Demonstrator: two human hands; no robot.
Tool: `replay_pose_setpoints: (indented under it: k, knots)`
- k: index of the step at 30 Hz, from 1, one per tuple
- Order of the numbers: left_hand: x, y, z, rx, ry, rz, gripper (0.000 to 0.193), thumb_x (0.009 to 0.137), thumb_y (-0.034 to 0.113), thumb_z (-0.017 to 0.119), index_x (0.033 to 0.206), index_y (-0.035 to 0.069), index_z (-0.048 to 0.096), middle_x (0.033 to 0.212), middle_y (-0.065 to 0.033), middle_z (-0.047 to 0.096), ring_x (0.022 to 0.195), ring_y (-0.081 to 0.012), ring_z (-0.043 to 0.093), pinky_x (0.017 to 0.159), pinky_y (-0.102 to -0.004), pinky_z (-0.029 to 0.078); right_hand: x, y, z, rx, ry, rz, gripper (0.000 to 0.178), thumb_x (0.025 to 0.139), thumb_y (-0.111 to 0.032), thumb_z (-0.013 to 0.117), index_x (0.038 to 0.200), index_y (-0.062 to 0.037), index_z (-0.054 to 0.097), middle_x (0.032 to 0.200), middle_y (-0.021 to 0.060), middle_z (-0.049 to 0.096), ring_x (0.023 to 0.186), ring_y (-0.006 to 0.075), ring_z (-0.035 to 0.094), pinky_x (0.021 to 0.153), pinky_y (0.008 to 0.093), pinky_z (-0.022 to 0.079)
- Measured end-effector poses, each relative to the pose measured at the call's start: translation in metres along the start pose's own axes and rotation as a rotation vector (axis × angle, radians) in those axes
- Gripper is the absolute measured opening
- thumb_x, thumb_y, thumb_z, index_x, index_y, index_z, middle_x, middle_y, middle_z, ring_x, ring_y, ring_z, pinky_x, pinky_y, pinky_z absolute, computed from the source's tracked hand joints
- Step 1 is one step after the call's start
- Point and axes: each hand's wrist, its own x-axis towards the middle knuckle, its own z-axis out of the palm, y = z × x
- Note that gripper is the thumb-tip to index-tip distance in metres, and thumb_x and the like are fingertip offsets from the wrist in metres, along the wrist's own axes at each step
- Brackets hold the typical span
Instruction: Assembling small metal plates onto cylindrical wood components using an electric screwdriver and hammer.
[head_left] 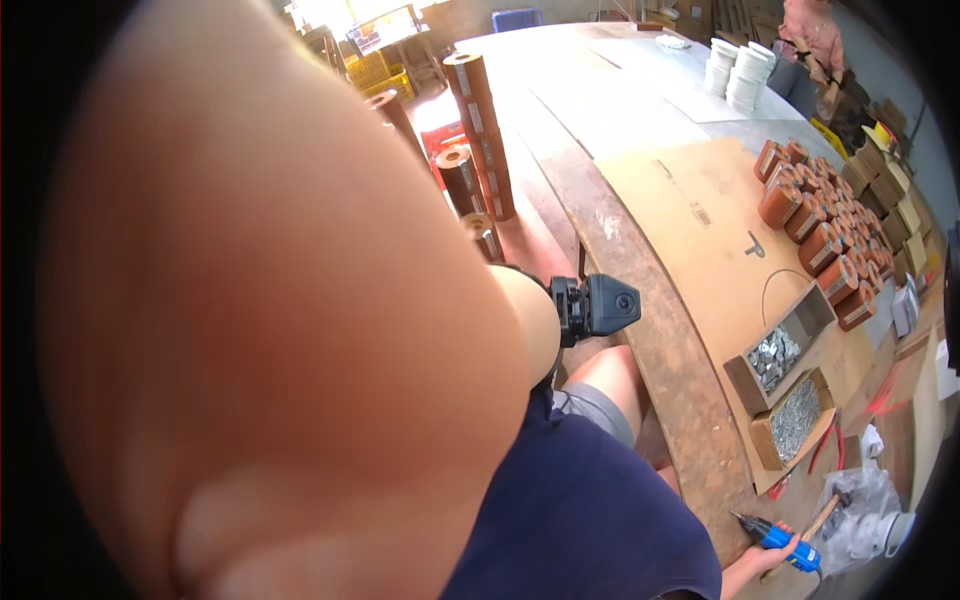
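Note:
A large blurred bare arm fills the left half of the head view, very near the camera. It appears to be my raised left arm, and its hand is not in view. Down at the lower right, my right hand [777,550] has its fingers closed round a blue electric screwdriver [770,534], whose dark tip points up and left over the table edge. Beside that hand lies a hammer [822,522] with a wooden handle. Farther up the table stand an open box of screws [797,420] and a box of shiny metal pieces [774,358].
Brown cylinders [822,245] crowd the table's right side, on and beside a cardboard sheet [690,215]. White round containers [745,78] stand in stacks at the back. Tall brown stacks [487,150] rise left of the wooden table edge [640,260]. A person [812,45] stands far right.

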Motion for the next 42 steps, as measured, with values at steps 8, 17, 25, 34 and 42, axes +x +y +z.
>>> replay_pose_setpoints:
  k: [8, 17, 25, 34, 42]
  knots:
    - [-0.003, -0.020, -0.028, 0.189, 0.285, 0.018, 0.050, 0.092, 0.038, 0.032, 0.124, 0.000, 0.039, 0.127, -0.0183, 0.042, 0.120, -0.0271, 0.038, 0.101, -0.0431, 0.023, -0.018, 0.001, 0.011, -0.013, 0.017, -0.015, 0.027, 0.079, -0.026, 0.063, 0.083, -0.0026, 0.052, 0.077, 0.0057, 0.055, 0.074, 0.0201, 0.056, 0.076, 0.0323, 0.048]
    - [-0.114, -0.057, -0.170, 1.753, -0.137, -0.559, 0.044, 0.071, 0.021, 0.064, 0.110, 0.004, 0.053, 0.117, -0.0177, 0.047, 0.111, -0.0325, 0.044, 0.092, -0.0423, 0.036, -0.030, 0.004, 0.030, -0.014, 0.022, -0.034, 0.033, 0.074, -0.027, 0.065, 0.093, -0.0021, 0.054, 0.086, 0.0086, 0.056, 0.081, 0.0235, 0.055, 0.080, 0.0368, 0.045]
    - [-0.198, -0.021, -0.256, 1.854, -0.093, -1.558, 0.060, 0.070, 0.029, 0.067, 0.121, 0.010, 0.043, 0.125, -0.0117, 0.040, 0.118, -0.0290, 0.040, 0.093, -0.0462, 0.036, -0.043, -0.004, 0.037, -0.055, 0.054, -0.067, 0.041, 0.071, -0.027, 0.068, 0.101, -0.0015, 0.057, 0.094, 0.0111, 0.058, 0.087, 0.0265, 0.054, 0.083, 0.0408, 0.043]
    - [-0.228, -0.007, -0.272, 1.879, -0.236, -1.742, 0.055, 0.072, 0.032, 0.068, 0.116, 0.009, 0.047, 0.125, -0.0099, 0.041, 0.119, -0.0286, 0.038, 0.093, -0.0454, 0.039, -0.045, -0.009, 0.037, -0.113, 0.137, -0.019, 0.037, 0.069, -0.024, 0.067, 0.099, -0.0029, 0.058, 0.092, 0.0114, 0.057, 0.086, 0.0279, 0.053, 0.079, 0.0388, 0.044]
    - [-0.233, -0.011, -0.278, 1.833, -0.205, -1.804, 0.054, 0.073, 0.029, 0.067, 0.117, 0.008, 0.045, 0.122, -0.0148, 0.043, 0.113, -0.0322, 0.045, 0.092, -0.0418, 0.041, -0.021, -0.003, 0.021, -0.115, 0.105, 0.027, 0.034, 0.070, -0.024, 0.064, 0.097, -0.0058, 0.055, 0.085, 0.0105, 0.054, 0.080, 0.0260, 0.053, 0.074, 0.0389, 0.044]
